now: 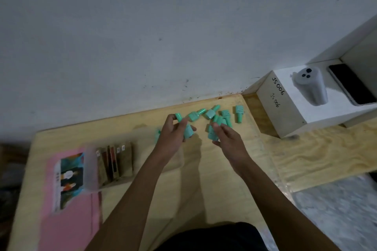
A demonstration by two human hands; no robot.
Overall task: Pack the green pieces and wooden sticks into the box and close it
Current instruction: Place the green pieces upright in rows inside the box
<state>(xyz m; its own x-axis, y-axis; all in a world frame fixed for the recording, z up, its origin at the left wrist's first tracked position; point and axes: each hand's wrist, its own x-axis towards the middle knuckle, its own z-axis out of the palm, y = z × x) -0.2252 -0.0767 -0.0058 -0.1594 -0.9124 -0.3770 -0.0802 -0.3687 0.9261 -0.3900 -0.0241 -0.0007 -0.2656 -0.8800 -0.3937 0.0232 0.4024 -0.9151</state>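
Several green pieces [216,115] lie scattered at the far right of the wooden table [204,179]. My left hand [173,134] is closed around green pieces, one sticking out at the top and one below the fingers. My right hand [228,138] grips another green piece [212,134] between thumb and fingers. The wooden sticks [115,164] lie in a row to the left, next to a clear box [90,169]. A pink lid or sheet with a printed picture [69,195] lies at the left edge.
A white box marked JS006 [295,104] stands at the right with a grey camera-like device [311,85] and a black phone [350,83] on it. A white wall rises just behind the table. One more green piece [157,135] lies left of my left hand.
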